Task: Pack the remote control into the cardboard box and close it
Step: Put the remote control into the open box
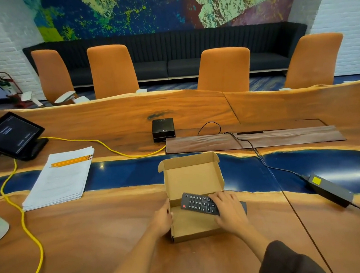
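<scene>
One wooden tabletop [96, 238] with a blue resin band running across it, set before four orange chairs [111, 70], a dark sofa [182, 65] and a painted mural wall. Left end: tilted tablet [13, 135] on its stand, yellow cable [30, 234] looping toward the near edge, paper stack [58, 183] with pencils [71, 161] lying on top. Centre: small black device [163, 129] beside a dark wood panel [254, 139]; bare wood lies in front of the cardboard box [193, 222]. Box open, lid standing up at its far side. Left hand [162, 220] flat against the box's left wall, fingers loosely curled on it. Remote control [200, 203] over the box, long axis crosswise, red-button end pointing left, other end past the right wall. Right hand [229, 211] laid over the remote's right part, fingers spread across the keys, gripping it. Right: black power adapter [329, 189] on its cord, well apart from the box.
</scene>
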`<state>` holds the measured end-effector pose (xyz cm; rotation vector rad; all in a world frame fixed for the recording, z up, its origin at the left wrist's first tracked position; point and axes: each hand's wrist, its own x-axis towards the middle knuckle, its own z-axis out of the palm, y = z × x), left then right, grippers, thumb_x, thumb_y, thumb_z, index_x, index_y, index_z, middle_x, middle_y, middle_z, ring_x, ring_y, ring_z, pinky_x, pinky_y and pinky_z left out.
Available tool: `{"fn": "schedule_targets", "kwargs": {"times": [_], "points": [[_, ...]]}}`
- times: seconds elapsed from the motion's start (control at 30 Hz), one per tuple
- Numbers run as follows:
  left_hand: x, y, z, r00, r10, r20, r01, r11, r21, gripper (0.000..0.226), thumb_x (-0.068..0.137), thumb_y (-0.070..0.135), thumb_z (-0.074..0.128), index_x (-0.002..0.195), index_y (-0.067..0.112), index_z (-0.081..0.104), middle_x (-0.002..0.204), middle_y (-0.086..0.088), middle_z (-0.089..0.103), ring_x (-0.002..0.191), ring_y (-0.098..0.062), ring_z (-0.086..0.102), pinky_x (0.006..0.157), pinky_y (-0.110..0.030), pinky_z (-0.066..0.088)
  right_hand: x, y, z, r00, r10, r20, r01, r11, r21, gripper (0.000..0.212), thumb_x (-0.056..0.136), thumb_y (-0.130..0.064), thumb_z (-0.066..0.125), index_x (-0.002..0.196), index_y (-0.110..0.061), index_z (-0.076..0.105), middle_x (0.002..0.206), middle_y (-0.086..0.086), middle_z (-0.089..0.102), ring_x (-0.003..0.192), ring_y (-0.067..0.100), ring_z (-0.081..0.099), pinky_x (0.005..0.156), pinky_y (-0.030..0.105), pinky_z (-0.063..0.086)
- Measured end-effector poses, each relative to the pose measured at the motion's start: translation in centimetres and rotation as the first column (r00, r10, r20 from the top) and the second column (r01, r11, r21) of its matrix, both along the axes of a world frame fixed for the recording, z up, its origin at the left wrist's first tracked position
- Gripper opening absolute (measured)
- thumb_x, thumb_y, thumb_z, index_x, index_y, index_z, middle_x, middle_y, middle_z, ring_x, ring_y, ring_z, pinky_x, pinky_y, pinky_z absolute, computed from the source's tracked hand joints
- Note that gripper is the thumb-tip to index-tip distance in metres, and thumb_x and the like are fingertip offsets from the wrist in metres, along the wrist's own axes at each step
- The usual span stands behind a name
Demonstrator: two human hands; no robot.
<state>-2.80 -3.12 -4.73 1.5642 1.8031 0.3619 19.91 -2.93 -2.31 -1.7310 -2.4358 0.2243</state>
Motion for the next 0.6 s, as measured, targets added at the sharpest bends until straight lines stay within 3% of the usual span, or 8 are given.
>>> {"fn": "schedule_targets", "kwargs": {"times": [0.2, 0.6], "points": [[-0.5, -0.3, -0.3, 1.000, 0.008, 0.002, -0.008, 0.999, -0.035, 0.055, 0.100, 0.022, 0.034, 0.151, 0.028, 0.015, 0.145, -0.001, 0.047, 0.130, -0.022, 0.046, 0.104, -0.037, 0.042, -1.8, 0.0, -0.7, 0.987, 0.139, 0.085, -0.134, 0.989, -0.064, 0.060, 0.083, -0.008, 0.050, 0.140, -0.019, 0.034, 0.138, 0.001, 0.045, 0.124, 0.020, 0.040, 0.106, 0.031, 0.029], [-0.8, -0.9, -0.3, 1.000, 0.012, 0.014, -0.011, 0.998, -0.067, 0.057, 0.100, 0.026, 0.033, 0.151, 0.025, 0.010, 0.145, -0.003, 0.047, 0.130, -0.021, 0.046, 0.104, -0.035, 0.040, -3.1, -0.1, -1.7, 0.975, 0.201, 0.089, -0.186, 0.970, -0.154, 0.057, 0.084, -0.005, 0.053, 0.138, -0.018, 0.038, 0.139, 0.002, 0.046, 0.125, 0.020, 0.041, 0.108, 0.031, 0.029]]}}
